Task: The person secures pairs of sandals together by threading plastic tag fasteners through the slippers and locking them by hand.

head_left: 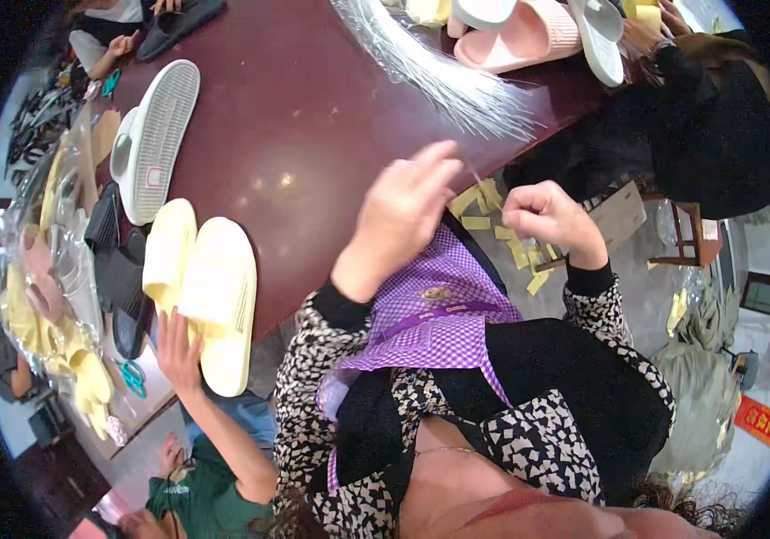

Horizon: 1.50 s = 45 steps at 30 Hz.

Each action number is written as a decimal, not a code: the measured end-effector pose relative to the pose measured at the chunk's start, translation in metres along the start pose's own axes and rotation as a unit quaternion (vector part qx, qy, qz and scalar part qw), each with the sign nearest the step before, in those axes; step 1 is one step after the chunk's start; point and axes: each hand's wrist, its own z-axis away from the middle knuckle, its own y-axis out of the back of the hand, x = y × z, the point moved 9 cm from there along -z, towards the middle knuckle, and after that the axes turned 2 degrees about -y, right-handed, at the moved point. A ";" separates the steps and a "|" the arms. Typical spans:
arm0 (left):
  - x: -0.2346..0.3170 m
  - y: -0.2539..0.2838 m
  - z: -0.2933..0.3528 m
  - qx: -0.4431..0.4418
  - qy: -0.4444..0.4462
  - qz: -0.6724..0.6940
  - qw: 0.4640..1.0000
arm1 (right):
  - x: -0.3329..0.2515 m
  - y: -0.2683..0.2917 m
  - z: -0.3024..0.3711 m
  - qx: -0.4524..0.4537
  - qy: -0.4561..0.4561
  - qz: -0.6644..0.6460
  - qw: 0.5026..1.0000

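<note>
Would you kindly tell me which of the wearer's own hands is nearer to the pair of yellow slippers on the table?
Left. The left hand is to the right of the yellow slippers; the right hand is farther right, past the table's edge.

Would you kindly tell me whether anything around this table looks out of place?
Yes: yellow slips lie scattered on the grey floor beside the dark red table, as if dropped. On it, one pale grey slipper shows its sole, unlike the yellow pair nearby.
</note>
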 end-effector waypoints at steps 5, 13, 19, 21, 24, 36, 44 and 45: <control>0.004 -0.034 -0.001 -0.044 -0.061 0.006 0.997 | -0.012 -0.012 0.003 -0.041 -0.014 -0.094 0.995; -0.022 0.002 0.015 0.070 0.101 0.119 0.985 | -0.067 0.040 -0.041 0.131 0.252 0.067 0.956; -0.028 0.003 0.028 0.100 0.240 0.323 0.910 | -0.059 0.023 -0.132 0.145 0.321 0.448 0.822; -0.028 0.008 0.037 0.103 0.255 0.332 0.902 | -0.051 0.015 -0.153 0.122 0.316 0.498 0.798; -0.036 0.005 0.065 0.122 0.323 0.402 0.848 | -0.042 0.020 -0.166 0.149 0.290 0.526 0.785; -0.055 0.000 0.123 0.187 0.377 0.497 0.759 | -0.042 0.040 -0.190 -0.038 0.235 0.339 0.910; -0.020 -0.041 0.081 0.037 0.365 0.506 0.781 | -0.065 0.067 -0.214 0.187 0.068 0.501 0.842; -0.019 -0.045 0.078 0.038 0.364 0.506 0.781 | -0.063 0.062 -0.219 0.187 0.069 0.502 0.842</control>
